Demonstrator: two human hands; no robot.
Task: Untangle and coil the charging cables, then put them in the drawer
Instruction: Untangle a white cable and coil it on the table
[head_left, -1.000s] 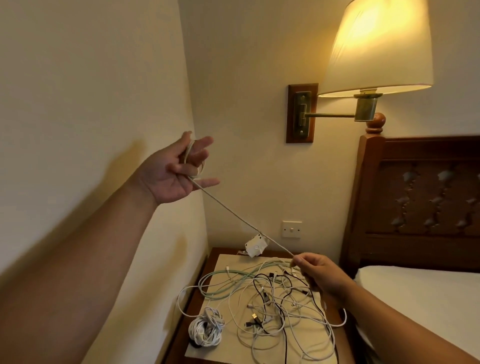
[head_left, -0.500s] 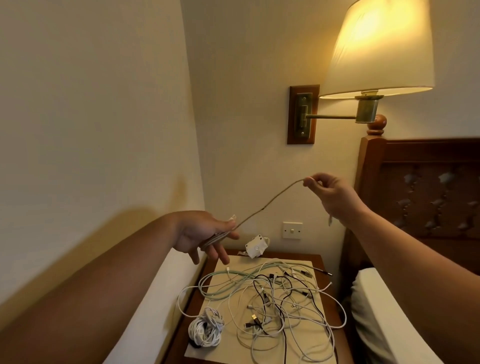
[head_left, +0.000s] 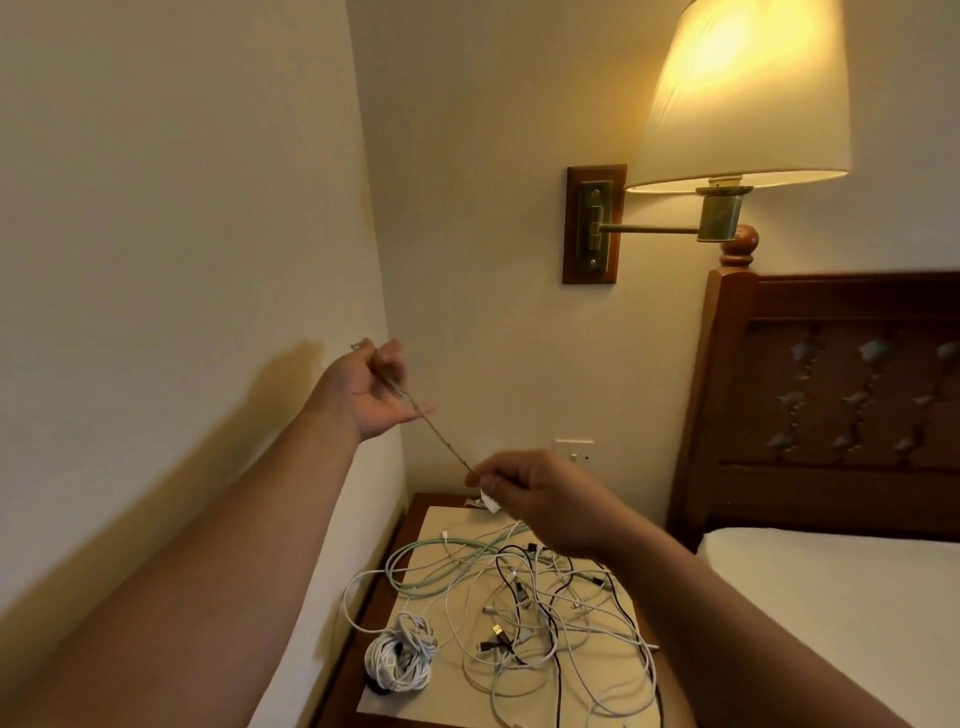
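A thin pale cable (head_left: 442, 441) stretches taut in the air between both hands above the nightstand. My left hand (head_left: 371, 395), raised near the left wall, holds loops of it between thumb and curled fingers. My right hand (head_left: 530, 496), lower and to the right, pinches the cable's other stretch. Below lies a tangle of white, green and black cables (head_left: 524, 597) on a pale mat (head_left: 447, 691). One white cable sits coiled (head_left: 400, 657) at the mat's front left. No drawer shows.
The wooden nightstand (head_left: 410, 514) stands in the corner between the left wall and a bed (head_left: 831, 597) with a dark wooden headboard. A lit wall lamp (head_left: 743, 98) hangs above right. A wall socket (head_left: 574, 449) and a small white plug (head_left: 488, 501) sit behind my right hand.
My left hand rose from near the nightstand back up beside the wall. My right hand dropped from headboard height to just above the tangle, and the cable span between them shortened.
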